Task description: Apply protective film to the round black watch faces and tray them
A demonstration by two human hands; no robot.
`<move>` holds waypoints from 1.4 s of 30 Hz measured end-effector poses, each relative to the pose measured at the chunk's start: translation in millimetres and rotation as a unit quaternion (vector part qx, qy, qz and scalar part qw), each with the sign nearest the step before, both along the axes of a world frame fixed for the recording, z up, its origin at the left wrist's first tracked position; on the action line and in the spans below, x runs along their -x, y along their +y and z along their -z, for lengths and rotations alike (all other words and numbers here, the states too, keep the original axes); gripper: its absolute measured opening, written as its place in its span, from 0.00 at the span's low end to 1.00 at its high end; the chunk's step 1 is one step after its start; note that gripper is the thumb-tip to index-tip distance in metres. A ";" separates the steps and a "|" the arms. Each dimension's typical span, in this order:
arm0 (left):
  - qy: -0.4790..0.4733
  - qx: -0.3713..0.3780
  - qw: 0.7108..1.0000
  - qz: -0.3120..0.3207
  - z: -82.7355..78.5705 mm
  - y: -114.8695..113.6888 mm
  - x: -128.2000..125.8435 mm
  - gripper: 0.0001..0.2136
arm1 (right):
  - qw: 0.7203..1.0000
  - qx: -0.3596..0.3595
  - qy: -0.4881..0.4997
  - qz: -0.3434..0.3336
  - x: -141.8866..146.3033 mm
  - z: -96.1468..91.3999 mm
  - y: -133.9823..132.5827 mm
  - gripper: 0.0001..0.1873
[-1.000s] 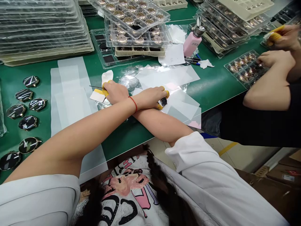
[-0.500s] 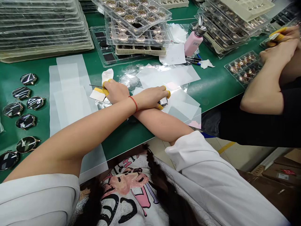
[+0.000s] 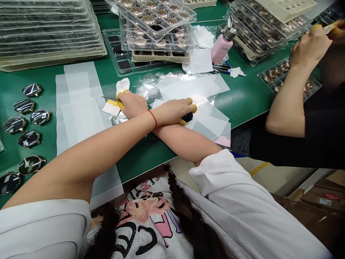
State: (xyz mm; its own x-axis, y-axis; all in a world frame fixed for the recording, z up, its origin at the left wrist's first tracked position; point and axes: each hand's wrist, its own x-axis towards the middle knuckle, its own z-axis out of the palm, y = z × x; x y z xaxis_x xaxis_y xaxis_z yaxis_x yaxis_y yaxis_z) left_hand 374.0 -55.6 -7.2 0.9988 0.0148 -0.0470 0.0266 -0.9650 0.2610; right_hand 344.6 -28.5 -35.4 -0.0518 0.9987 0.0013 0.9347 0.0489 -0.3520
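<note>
The arms cross over the near edge of the green worktop [image 3: 242, 97]. The left hand [image 3: 174, 109], with a red cord at its wrist and yellow finger covers, lies on top of the other forearm and reaches to the right. Its fingers close down around a dark round emblem [image 3: 188, 116], pinning it on the clear film sheets [image 3: 194, 88] spread in the middle of the worktop.

The right hand [image 3: 132, 104] reaches under to the left and pinches thin tweezers [image 3: 109, 98] between yellow-capped fingertips. The tips point left, above a small white card [image 3: 111, 109]. A white cloth [image 3: 122, 86] lies just beyond this hand.

Left of the hands lie long white strips [image 3: 78, 108], and further left a column of shiny dark emblems [image 3: 28, 138]. At the far left stands a stack of clear trays [image 3: 48, 32]. At the far middle, blister trays [image 3: 156, 21] hold round gold parts. A pink bottle [image 3: 221, 46] stands to their right.

On the right a co-worker in a black sleeve raises a hand [image 3: 309, 48] above another parts tray [image 3: 280, 73].
</note>
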 end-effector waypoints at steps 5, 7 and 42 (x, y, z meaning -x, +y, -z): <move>-0.004 0.003 1.000 0.001 1.6 1.3 0.0 0.22 | 1.000 -0.006 -0.004 0.001 0.6 1.0 1.0 0.19; -0.002 0.003 1.000 0.000 1.5 1.8 -0.1 0.22 | 1.000 -0.009 -0.004 0.000 0.8 1.6 0.9 0.19; 0.000 0.038 0.999 -0.004 -0.2 3.6 3.4 0.21 | 1.000 -0.020 0.012 -0.002 1.4 3.8 0.8 0.18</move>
